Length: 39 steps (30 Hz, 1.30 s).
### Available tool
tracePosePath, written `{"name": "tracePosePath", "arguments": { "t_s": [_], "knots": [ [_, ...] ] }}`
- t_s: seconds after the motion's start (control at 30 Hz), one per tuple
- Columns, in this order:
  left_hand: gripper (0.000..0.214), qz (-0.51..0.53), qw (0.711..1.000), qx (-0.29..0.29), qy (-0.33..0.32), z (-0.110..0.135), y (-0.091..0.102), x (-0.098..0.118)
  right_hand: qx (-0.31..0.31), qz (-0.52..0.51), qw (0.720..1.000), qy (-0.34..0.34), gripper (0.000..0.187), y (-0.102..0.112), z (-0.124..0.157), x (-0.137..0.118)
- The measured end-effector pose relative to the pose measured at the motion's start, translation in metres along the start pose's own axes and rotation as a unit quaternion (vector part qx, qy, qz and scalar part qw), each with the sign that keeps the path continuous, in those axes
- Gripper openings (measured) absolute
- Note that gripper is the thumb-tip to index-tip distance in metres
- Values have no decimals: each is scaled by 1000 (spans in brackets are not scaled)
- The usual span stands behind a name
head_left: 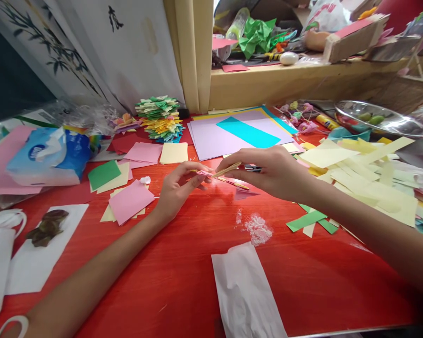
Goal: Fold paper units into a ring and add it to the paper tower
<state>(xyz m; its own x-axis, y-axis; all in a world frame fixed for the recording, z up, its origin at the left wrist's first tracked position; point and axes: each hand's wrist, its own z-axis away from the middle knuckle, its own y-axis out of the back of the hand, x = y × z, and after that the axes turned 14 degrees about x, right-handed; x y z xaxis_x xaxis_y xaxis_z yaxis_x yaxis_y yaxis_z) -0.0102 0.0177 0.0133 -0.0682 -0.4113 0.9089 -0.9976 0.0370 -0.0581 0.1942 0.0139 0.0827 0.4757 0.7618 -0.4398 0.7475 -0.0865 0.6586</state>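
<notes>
My left hand (179, 188) is closed in a pinch on a small folded pink paper piece (204, 173) above the red table (183, 272). My right hand (271, 171) meets it from the right, fingers closed on a thin wooden stick (228, 169) whose tip touches the pink piece. A second stick (235, 183) lies just under the hands. Something dark shows between my right fingers; I cannot make it out.
Pink, yellow and green paper squares (130, 199) lie left of the hands, a tissue pack (47, 157) beyond them. A stack of folded paper pieces (160, 117) stands at the back. Lilac and teal sheets (232, 131), yellow scraps (366, 178), a metal bowl (376, 117), white paper (244, 291).
</notes>
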Motion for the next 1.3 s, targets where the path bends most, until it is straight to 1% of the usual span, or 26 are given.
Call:
{"name": "tracePosePath", "arguments": {
  "t_s": [0.17, 0.6, 0.93, 1.2, 1.3],
  "knots": [
    [10, -6, 1000, 0, 0, 0, 1, 1, 7, 20, 1000, 16, 18, -1, 1, 1],
    [13, -19, 1000, 10, 5, 1, -1, 2, 10, 47, 999, 15, 20, -2, 2, 2],
    [18, -29, 999, 18, 16, 2, -2, 4, 8, 77, 997, 1, 20, -2, 2, 0],
    [15, -34, 999, 18, 21, 2, -1, 3, 13, 91, 995, 35, 21, -4, 3, 0],
    [14, -33, 999, 16, 17, 1, -1, 3, 20, 98, 994, 35, 21, -5, 3, 0]
  ]
}}
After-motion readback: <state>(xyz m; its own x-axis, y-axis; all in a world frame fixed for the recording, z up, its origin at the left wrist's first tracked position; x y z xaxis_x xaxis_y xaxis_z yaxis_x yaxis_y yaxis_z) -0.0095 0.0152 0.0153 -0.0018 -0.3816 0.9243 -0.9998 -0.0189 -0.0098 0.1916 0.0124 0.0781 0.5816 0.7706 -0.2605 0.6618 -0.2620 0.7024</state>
